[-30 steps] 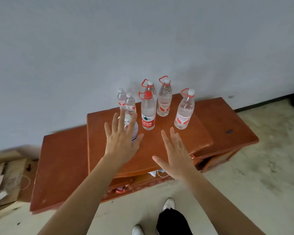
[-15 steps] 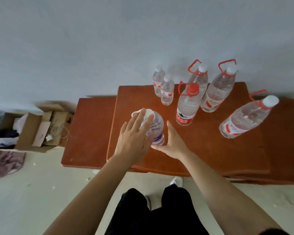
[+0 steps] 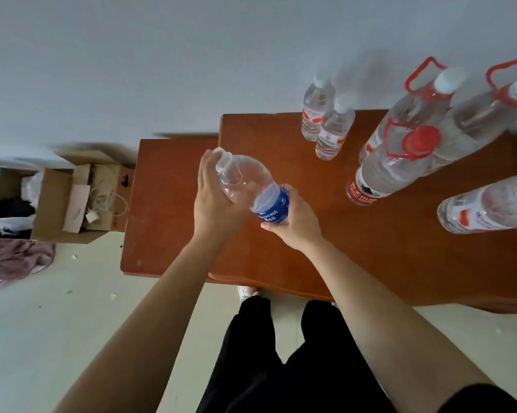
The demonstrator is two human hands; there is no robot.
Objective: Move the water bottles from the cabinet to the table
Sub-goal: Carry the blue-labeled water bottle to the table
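A clear blue-label bottle (image 3: 245, 186) is lifted off the red-brown cabinet top (image 3: 385, 248) and tilted, its white cap pointing up-left. My left hand (image 3: 214, 201) cups its upper body and neck. My right hand (image 3: 296, 219) grips its lower end at the blue label. Two small red-label bottles (image 3: 330, 126) stand upright near the wall. Several large bottles with red handles stand at the right: one with a red cap (image 3: 391, 168), others behind it (image 3: 471, 120), and one at the far right edge (image 3: 489, 207).
A lower red-brown surface (image 3: 159, 210) adjoins the cabinet on the left. Open cardboard boxes (image 3: 72, 201) with cables and clutter sit on the floor at the left, beside a pink cloth (image 3: 13, 260). My black-trousered legs (image 3: 296, 353) stand against the cabinet's front edge.
Both hands went from hovering open above the cabinet to closing around the blue-label bottle, then lifted and tilted it. The view has dropped closer and shifted left.
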